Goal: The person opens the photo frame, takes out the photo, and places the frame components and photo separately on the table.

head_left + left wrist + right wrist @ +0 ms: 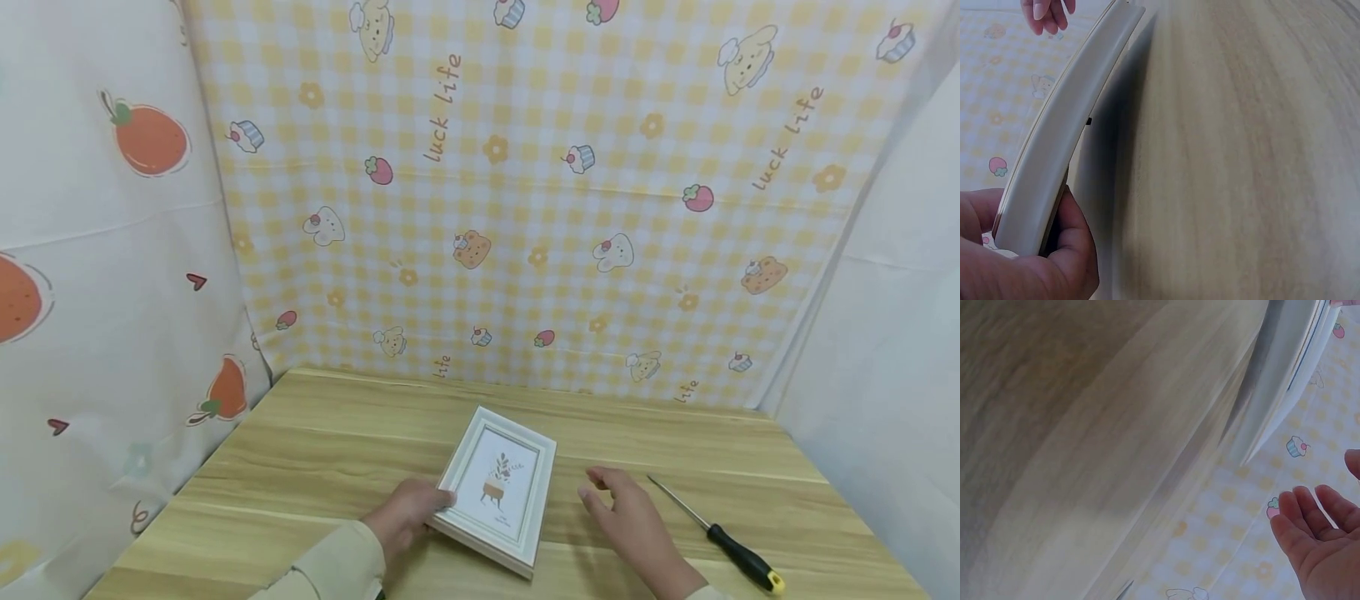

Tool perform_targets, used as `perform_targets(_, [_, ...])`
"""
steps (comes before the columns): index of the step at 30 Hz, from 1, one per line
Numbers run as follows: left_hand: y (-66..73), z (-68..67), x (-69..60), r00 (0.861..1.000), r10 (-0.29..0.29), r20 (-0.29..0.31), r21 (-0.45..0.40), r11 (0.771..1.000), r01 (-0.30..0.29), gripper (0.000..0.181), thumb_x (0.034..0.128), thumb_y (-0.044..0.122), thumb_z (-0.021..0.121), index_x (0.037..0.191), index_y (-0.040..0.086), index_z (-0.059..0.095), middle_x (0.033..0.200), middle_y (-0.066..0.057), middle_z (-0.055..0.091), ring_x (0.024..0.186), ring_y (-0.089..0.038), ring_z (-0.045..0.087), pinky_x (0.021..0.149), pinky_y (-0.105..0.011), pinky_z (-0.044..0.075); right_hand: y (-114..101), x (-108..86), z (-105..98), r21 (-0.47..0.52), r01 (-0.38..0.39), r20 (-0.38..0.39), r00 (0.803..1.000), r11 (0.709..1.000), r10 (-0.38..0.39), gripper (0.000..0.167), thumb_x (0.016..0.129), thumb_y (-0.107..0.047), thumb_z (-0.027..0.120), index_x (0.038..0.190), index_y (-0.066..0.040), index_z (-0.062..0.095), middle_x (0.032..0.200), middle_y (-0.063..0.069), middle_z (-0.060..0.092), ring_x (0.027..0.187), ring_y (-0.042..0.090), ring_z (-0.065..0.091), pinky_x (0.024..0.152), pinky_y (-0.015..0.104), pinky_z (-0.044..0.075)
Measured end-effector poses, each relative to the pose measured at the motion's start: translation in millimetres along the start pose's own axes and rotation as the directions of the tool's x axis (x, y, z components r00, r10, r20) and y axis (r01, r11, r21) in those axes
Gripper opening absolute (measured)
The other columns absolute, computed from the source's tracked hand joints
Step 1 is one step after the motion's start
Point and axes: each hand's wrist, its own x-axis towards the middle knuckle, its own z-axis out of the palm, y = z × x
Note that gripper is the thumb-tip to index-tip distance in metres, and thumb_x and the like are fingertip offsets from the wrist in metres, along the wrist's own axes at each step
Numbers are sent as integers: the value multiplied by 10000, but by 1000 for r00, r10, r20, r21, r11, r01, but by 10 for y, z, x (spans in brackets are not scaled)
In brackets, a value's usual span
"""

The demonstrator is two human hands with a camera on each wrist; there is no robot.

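Note:
My left hand (411,510) grips a white picture frame (538,500) by its left edge, thumb on the front and fingers behind. The frame holds a print of a potted plant and is tilted, face up, above the table. In the left wrist view the side of the picture frame (1054,137) shows, with the left hand (1035,256) curled round its corner. My right hand (628,512) hovers to the right of the frame, apart from it, fingers loosely bent and holding nothing. The right wrist view shows this right hand (1325,544) with its fingers spread from the thumb.
On the wooden table (337,450), to the right of my right hand, lies a screwdriver (738,557) with a black and yellow handle. A yellow checked cloth (525,208) hangs behind the table, with white cloth at both sides.

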Motion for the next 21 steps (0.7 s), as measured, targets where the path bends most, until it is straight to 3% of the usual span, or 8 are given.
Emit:
perform_targets(9, [-42,39,-6,1000,-6,-14,-33,999,6,298,883,-13,546,1049,-257,512,888,-218,658,779,-234,674,766,-388,557,-15,19,6,-36,2,56,998,999,0,342,912,-188,659,1186,12,614,1130,134,636,1068,344,597,867,503,495])
perform_targets(21, [-43,56,-21,1000,-19,-21,-16,1000,18,234,868,-12,536,982,-216,527,849,-194,640,747,-207,659,751,-378,560,-48,-1,54,-35,50,46,998,998,-48,317,881,-141,686,1145,27,633,1129,156,643,1050,330,606,895,500,482])
